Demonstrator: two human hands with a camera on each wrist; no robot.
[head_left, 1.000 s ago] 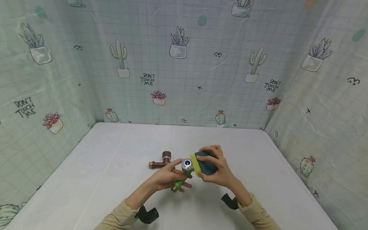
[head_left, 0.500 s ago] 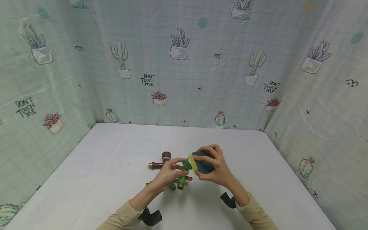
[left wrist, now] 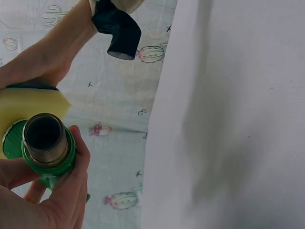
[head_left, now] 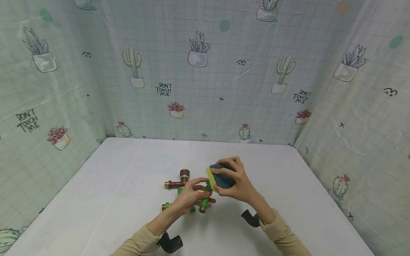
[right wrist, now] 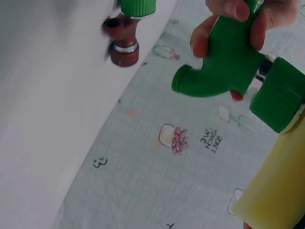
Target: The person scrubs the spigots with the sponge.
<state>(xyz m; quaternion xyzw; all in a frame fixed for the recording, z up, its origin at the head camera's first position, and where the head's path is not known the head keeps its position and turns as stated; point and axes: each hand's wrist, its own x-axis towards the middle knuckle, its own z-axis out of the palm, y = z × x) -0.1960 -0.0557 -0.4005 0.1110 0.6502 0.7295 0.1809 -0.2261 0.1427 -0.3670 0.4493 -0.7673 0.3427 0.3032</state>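
My left hand (head_left: 189,196) grips a green tap (head_left: 204,203), fingers around its body, with the threaded brass inlet (left wrist: 45,138) pointing toward me. My right hand (head_left: 238,182) holds a sponge (head_left: 224,176), yellow with a dark blue-grey side, fingers spread over the dark side. The yellow face (right wrist: 274,186) presses against the end of the tap's green knob (right wrist: 281,93), which it partly covers in the head view. Below the knob in the right wrist view, the spout (right wrist: 186,81) is bare. Both hands are held above the white table (head_left: 128,220).
Behind my left hand a brown tap (head_left: 174,184) with a brass end lies on the table. Another green tap (head_left: 166,206) lies nearer, partly hidden by that hand. Black curved pieces (head_left: 170,244) sit at both wrists. A cactus-print cloth (head_left: 198,89) surrounds the table.
The held tap has turned: its knob's blue-dotted cap faced up and now meets the sponge. My right hand has shifted left and slightly up with the sponge. The other green tap shows more.
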